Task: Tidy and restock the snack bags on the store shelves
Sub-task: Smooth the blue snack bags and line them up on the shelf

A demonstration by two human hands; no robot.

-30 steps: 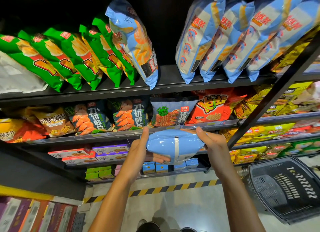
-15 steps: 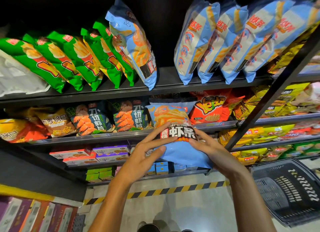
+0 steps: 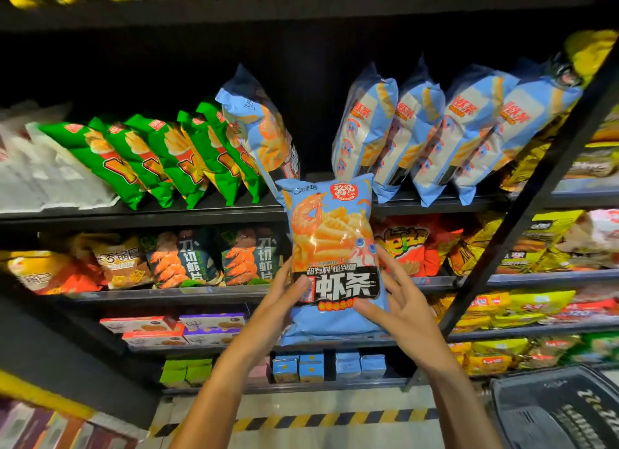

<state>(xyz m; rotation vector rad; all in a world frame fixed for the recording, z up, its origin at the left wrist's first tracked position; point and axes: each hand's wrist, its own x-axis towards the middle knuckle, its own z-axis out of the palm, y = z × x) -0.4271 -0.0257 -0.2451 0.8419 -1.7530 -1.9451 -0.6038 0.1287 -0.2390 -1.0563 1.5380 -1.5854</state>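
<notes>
A blue shrimp-stick snack bag [image 3: 330,247] stands upright in front of the shelves, held between both hands. My left hand [image 3: 279,303] grips its lower left edge with the thumb across the front. My right hand [image 3: 398,306] holds the lower right side, thumb on the front and fingers spread along the edge. The bag's top reaches the edge of the black shelf [image 3: 201,210]. On that shelf a matching blue bag [image 3: 264,137] leans left of a gap, and several more blue bags [image 3: 435,130] lean to the right.
Green chip bags [image 3: 160,157] fill the shelf's left part. Lower shelves carry shrimp-chip bags [image 3: 214,257], orange and yellow bags [image 3: 502,247], and small boxes [image 3: 174,329]. A slanted black post [image 3: 522,214] crosses on the right. A black shopping basket [image 3: 556,411] sits at the lower right.
The blue bag has been turned from lying flat to upright with its front facing me and lifted toward the shelf with the blue bags. The view has tilted upward.
</notes>
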